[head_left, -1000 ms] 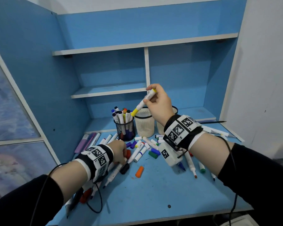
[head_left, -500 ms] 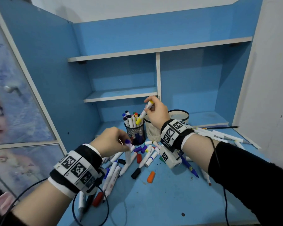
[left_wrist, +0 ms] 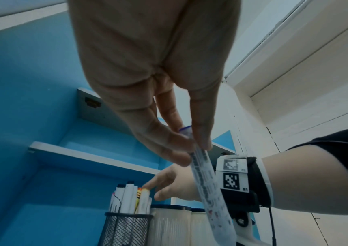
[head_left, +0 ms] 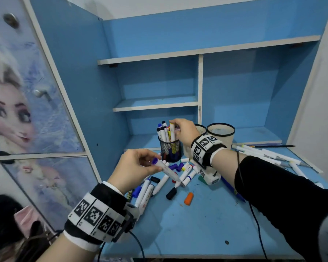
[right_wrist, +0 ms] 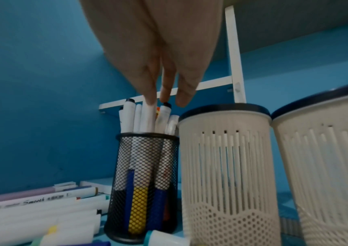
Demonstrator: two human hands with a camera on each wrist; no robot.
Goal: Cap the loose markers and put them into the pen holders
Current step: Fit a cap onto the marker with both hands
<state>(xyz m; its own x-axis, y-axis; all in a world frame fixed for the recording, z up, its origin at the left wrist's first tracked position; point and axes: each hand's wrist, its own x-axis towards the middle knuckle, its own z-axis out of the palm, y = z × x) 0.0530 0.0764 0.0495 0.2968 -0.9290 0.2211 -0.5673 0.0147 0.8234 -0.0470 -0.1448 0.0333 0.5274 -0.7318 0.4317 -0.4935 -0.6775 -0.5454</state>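
Observation:
My left hand [head_left: 158, 165] pinches a white marker with a purple end [head_left: 166, 170] above the desk, its other end slanting down toward the pile of loose markers [head_left: 150, 190]. In the left wrist view the same marker [left_wrist: 205, 188] hangs from my left hand [left_wrist: 196, 149]. My right hand [head_left: 173, 123] hovers over the black mesh holder [head_left: 170, 151], straight fingertips touching the top of the yellow marker [head_left: 172, 132] standing in it. From the right wrist, my right hand [right_wrist: 162, 99] reaches down onto the marker tops in the mesh holder [right_wrist: 143, 183].
Two white slotted holders [head_left: 221, 134] [right_wrist: 225, 166] stand right of the mesh one. An orange cap [head_left: 188, 198], a black cap [head_left: 171, 193] and other loose caps lie mid-desk. More markers and a pencil [head_left: 269, 154] lie at the right. Shelves rise behind.
My right hand lowered the yellow marker into the black mesh holder. My left hand lifted the purple-ended marker off the desk and tilted it.

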